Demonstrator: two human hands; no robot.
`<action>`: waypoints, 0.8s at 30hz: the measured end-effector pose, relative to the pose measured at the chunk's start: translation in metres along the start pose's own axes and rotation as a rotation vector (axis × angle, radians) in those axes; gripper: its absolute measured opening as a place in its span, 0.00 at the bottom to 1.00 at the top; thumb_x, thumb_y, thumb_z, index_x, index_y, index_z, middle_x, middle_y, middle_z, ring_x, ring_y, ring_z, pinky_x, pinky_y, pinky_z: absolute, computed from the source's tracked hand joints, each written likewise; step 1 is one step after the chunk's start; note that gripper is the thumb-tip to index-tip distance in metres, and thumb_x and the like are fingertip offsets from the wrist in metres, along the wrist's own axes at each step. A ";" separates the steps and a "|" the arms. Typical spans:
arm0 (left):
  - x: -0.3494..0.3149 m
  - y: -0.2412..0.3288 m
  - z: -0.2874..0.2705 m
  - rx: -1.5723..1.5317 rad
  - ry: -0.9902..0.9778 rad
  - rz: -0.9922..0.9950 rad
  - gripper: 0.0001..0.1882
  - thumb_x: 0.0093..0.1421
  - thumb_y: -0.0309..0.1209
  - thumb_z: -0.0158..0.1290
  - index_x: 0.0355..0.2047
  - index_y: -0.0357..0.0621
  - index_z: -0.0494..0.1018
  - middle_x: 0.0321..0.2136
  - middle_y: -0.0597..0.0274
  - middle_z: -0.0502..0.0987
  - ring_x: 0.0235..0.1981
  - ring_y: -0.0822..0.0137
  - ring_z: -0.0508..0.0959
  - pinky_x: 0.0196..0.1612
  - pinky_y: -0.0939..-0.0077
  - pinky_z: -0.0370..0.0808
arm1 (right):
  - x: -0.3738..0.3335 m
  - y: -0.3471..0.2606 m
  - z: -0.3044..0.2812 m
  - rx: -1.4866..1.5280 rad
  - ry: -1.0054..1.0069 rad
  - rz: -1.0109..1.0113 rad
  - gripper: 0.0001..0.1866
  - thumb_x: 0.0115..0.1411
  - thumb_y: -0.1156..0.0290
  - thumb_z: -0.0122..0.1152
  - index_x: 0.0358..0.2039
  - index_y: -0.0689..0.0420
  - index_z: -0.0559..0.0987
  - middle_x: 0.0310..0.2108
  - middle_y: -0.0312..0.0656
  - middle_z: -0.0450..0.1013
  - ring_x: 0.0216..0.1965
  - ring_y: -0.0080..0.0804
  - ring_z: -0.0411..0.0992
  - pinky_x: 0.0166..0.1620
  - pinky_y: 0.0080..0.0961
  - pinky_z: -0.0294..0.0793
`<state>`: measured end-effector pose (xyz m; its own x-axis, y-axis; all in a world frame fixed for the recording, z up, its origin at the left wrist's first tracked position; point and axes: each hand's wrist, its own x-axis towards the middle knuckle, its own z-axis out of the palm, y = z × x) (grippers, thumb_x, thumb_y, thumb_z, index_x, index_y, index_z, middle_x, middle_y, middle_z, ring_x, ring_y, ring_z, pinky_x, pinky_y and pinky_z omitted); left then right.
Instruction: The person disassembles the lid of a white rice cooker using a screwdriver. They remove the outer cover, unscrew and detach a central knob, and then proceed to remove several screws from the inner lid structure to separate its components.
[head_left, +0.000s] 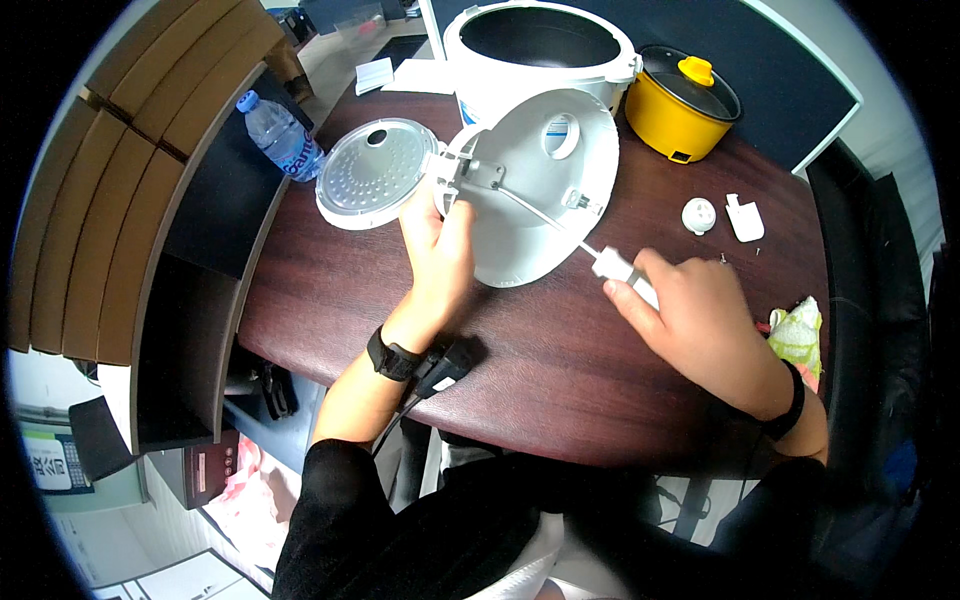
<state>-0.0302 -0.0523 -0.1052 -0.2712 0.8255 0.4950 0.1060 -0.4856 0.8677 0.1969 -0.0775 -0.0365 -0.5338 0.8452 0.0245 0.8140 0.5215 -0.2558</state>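
My left hand (438, 250) grips the hinge end of a white, dome-shaped rice cooker lid (530, 245), tipped so its hollow inside faces me. In my right hand (700, 315) is a screwdriver (617, 268) with a whitish handle. Its long thin shaft reaches across the hollow, and the tip is at a small metal plate (486, 175) near the hinge. Whether the tip sits in a screw is too small to tell. Behind the lid stands the white rice cooker body (480, 70), uncovered. A round, dimpled inner lid plate (365, 185) lies left of my left hand.
Right of the lid lie a round white cap (698, 215), a flat white part (745, 220) and tiny screws (757, 251). A yellow pot (675, 125) stands behind them. A water bottle (280, 138) is at left, a cloth (797, 335) at right. A black plug (440, 372) lies by my left wrist.
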 end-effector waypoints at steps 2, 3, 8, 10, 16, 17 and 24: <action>0.000 0.001 0.001 0.017 -0.012 0.020 0.11 0.52 0.23 0.40 0.35 0.34 0.70 0.24 0.72 0.66 0.24 0.80 0.61 0.28 0.84 0.59 | -0.004 0.008 0.013 0.456 -0.147 0.055 0.21 0.62 0.53 0.47 0.25 0.58 0.72 0.11 0.43 0.68 0.11 0.32 0.68 0.16 0.27 0.66; 0.001 0.000 0.001 0.021 -0.016 0.031 0.12 0.52 0.23 0.40 0.35 0.34 0.69 0.24 0.72 0.66 0.24 0.80 0.61 0.28 0.84 0.59 | -0.005 0.008 0.018 0.726 -0.277 0.125 0.21 0.63 0.52 0.44 0.27 0.59 0.71 0.11 0.42 0.67 0.10 0.29 0.66 0.16 0.25 0.66; 0.000 0.000 0.002 0.011 -0.012 0.029 0.14 0.51 0.22 0.40 0.37 0.33 0.70 0.26 0.71 0.67 0.26 0.80 0.62 0.28 0.85 0.59 | -0.012 0.001 0.036 1.533 -0.610 0.310 0.25 0.67 0.50 0.31 0.33 0.60 0.66 0.10 0.37 0.62 0.07 0.19 0.58 0.14 0.18 0.62; 0.000 0.000 0.002 0.002 0.000 0.027 0.15 0.51 0.23 0.40 0.38 0.32 0.70 0.27 0.71 0.68 0.26 0.80 0.62 0.29 0.85 0.60 | -0.012 -0.001 0.036 1.597 -0.633 0.323 0.26 0.66 0.48 0.31 0.33 0.61 0.66 0.10 0.37 0.62 0.07 0.19 0.57 0.14 0.18 0.62; 0.002 -0.001 0.000 0.039 -0.005 0.015 0.15 0.51 0.23 0.40 0.38 0.32 0.70 0.24 0.70 0.68 0.24 0.80 0.62 0.28 0.85 0.60 | 0.004 0.005 0.012 0.714 -0.356 0.175 0.25 0.64 0.53 0.43 0.20 0.62 0.71 0.11 0.42 0.68 0.12 0.33 0.69 0.20 0.30 0.69; 0.001 -0.002 -0.002 0.052 -0.014 0.010 0.15 0.51 0.23 0.40 0.38 0.32 0.70 0.24 0.70 0.68 0.24 0.80 0.62 0.28 0.85 0.60 | 0.007 0.007 0.012 0.444 -0.097 0.022 0.23 0.60 0.54 0.49 0.19 0.61 0.73 0.12 0.47 0.69 0.16 0.42 0.72 0.23 0.36 0.70; -0.001 -0.001 -0.002 0.039 -0.017 0.029 0.14 0.51 0.22 0.40 0.37 0.32 0.69 0.25 0.69 0.68 0.26 0.78 0.64 0.30 0.84 0.62 | -0.001 -0.002 -0.003 -0.039 0.057 0.025 0.21 0.58 0.55 0.52 0.19 0.59 0.72 0.13 0.50 0.69 0.17 0.48 0.72 0.23 0.40 0.70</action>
<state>-0.0323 -0.0529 -0.1069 -0.2515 0.8160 0.5204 0.1510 -0.4981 0.8539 0.1959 -0.0788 -0.0330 -0.5001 0.8628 0.0739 0.8359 0.5033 -0.2188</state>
